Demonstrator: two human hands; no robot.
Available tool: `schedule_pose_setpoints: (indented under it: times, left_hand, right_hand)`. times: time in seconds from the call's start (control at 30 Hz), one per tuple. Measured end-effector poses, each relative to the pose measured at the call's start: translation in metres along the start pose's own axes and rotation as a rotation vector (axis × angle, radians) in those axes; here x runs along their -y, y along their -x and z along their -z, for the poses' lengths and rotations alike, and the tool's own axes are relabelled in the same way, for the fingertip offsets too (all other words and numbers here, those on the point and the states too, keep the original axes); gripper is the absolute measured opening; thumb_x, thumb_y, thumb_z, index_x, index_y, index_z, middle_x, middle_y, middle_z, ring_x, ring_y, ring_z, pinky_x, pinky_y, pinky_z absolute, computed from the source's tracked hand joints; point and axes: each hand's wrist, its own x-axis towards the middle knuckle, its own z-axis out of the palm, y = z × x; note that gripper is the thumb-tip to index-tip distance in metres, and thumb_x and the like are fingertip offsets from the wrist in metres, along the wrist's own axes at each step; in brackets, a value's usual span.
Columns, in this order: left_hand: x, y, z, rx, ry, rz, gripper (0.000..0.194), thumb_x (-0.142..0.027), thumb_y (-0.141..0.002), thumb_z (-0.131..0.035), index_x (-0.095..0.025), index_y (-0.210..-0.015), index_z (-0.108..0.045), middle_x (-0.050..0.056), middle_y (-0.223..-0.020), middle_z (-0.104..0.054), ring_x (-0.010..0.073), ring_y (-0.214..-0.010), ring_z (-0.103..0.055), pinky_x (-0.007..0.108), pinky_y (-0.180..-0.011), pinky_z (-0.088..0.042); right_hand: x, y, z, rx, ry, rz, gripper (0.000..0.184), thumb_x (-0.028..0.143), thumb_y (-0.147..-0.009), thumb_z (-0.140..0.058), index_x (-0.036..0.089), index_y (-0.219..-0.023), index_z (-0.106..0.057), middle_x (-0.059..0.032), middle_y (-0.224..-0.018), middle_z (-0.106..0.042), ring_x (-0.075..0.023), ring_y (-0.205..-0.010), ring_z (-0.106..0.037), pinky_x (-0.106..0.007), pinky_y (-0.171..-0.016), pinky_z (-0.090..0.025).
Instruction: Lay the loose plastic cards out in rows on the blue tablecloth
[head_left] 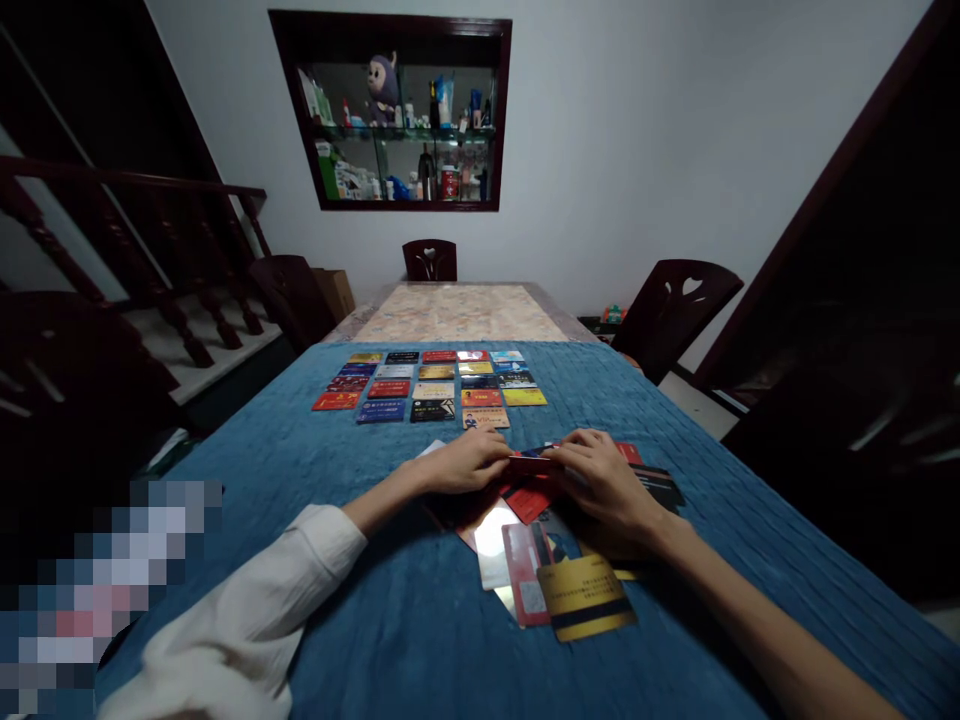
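Observation:
Between my two hands a red card [531, 464] is held nearly edge-on, just above a loose pile. My left hand [471, 462] pinches its left end, and my right hand [600, 478] grips the right end. Beneath and around them lie overlapping plastic cards, among them a gold card [589, 598] with a dark stripe, a pink-red card [525, 575] and a black card [660, 485]. My right hand covers part of the pile. Farther off, several cards lie in rows, including a tan card [485, 419] and a black-and-white card [433, 410].
A blue cloth [300, 460] covers the near table; a patterned tabletop [465, 310] shows beyond it. Dark wooden chairs stand around, one at the right [679, 310] and one at the far end [430, 260]. A person's blurred-out part is at the lower left.

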Motion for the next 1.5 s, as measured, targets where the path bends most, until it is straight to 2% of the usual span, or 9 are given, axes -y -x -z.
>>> schedule_pose_setpoints:
  times: [0.23, 0.57, 0.7, 0.83, 0.97, 1.2, 1.5]
  left_hand:
    - [0.004, 0.001, -0.007, -0.073, 0.022, 0.017, 0.028, -0.009, -0.088, -0.046, -0.014, -0.106, -0.067, 0.009, -0.096, -0.066, 0.0187, -0.091, -0.058, 0.029, -0.084, -0.045]
    - [0.01, 0.001, -0.009, -0.107, 0.061, 0.085, 0.037, 0.0, -0.076, -0.048, -0.015, -0.104, -0.067, 0.007, -0.102, -0.069, 0.0203, -0.099, -0.06, 0.031, -0.092, -0.046]
    - [0.007, 0.001, -0.01, -0.147, 0.094, 0.071, 0.035, -0.003, -0.079, -0.05, -0.015, -0.106, -0.068, 0.007, -0.103, -0.071, 0.0192, -0.097, -0.062, 0.03, -0.09, -0.047]
    - [0.005, 0.0, -0.013, -0.19, 0.116, 0.059, 0.022, -0.012, -0.089, -0.051, -0.013, -0.101, -0.069, 0.008, -0.096, -0.072, 0.0177, -0.087, -0.063, 0.027, -0.081, -0.047]
    - [0.005, -0.001, -0.017, -0.24, 0.079, 0.082, 0.018, -0.013, -0.089, -0.052, -0.014, -0.093, -0.069, 0.006, -0.09, -0.072, 0.0173, -0.084, -0.062, 0.027, -0.078, -0.046]
    - [0.007, -0.002, -0.017, -0.337, 0.032, 0.122, 0.017, -0.011, -0.087, -0.052, -0.015, -0.086, -0.068, 0.005, -0.085, -0.07, 0.017, -0.082, -0.061, 0.027, -0.078, -0.046]
    - [0.011, -0.002, -0.015, -0.408, 0.045, 0.125, 0.014, -0.009, -0.085, -0.054, -0.015, -0.086, -0.066, 0.005, -0.088, -0.07, 0.0178, -0.084, -0.062, 0.028, -0.079, -0.047]
  right_hand:
    - [-0.001, 0.001, -0.005, -0.032, -0.041, -0.047, 0.025, 0.02, -0.095, -0.049, 0.023, -0.114, -0.066, -0.0078, -0.102, -0.074, -0.024, -0.096, -0.058, -0.04, -0.087, -0.036]
    - [-0.006, 0.003, -0.009, -0.04, 0.001, -0.069, 0.029, 0.024, -0.096, -0.051, 0.024, -0.123, -0.063, -0.0084, -0.104, -0.074, -0.0239, -0.095, -0.059, -0.04, -0.086, -0.037]
    - [-0.008, 0.003, -0.012, -0.076, 0.044, -0.044, 0.03, 0.021, -0.095, -0.053, 0.024, -0.123, -0.064, -0.0076, -0.102, -0.074, -0.0226, -0.093, -0.06, -0.038, -0.086, -0.038]
    - [-0.007, 0.003, -0.016, -0.148, 0.07, -0.009, 0.027, 0.022, -0.096, -0.052, 0.021, -0.12, -0.064, -0.0078, -0.095, -0.073, -0.022, -0.089, -0.06, -0.037, -0.083, -0.039]
    - [-0.006, 0.003, -0.019, -0.196, 0.107, 0.011, 0.027, 0.021, -0.096, -0.051, 0.022, -0.12, -0.063, -0.0071, -0.092, -0.073, -0.0227, -0.088, -0.059, -0.039, -0.084, -0.039]
    - [0.003, -0.001, -0.018, -0.286, 0.241, 0.035, 0.033, 0.021, -0.091, -0.056, 0.02, -0.124, -0.057, -0.0106, -0.112, -0.066, -0.0268, -0.103, -0.054, -0.042, -0.09, -0.038]
    - [0.007, -0.002, -0.019, -0.349, 0.384, 0.04, 0.033, 0.021, -0.09, -0.058, 0.016, -0.123, -0.055, -0.0145, -0.115, -0.059, -0.0297, -0.107, -0.048, -0.045, -0.092, -0.04]
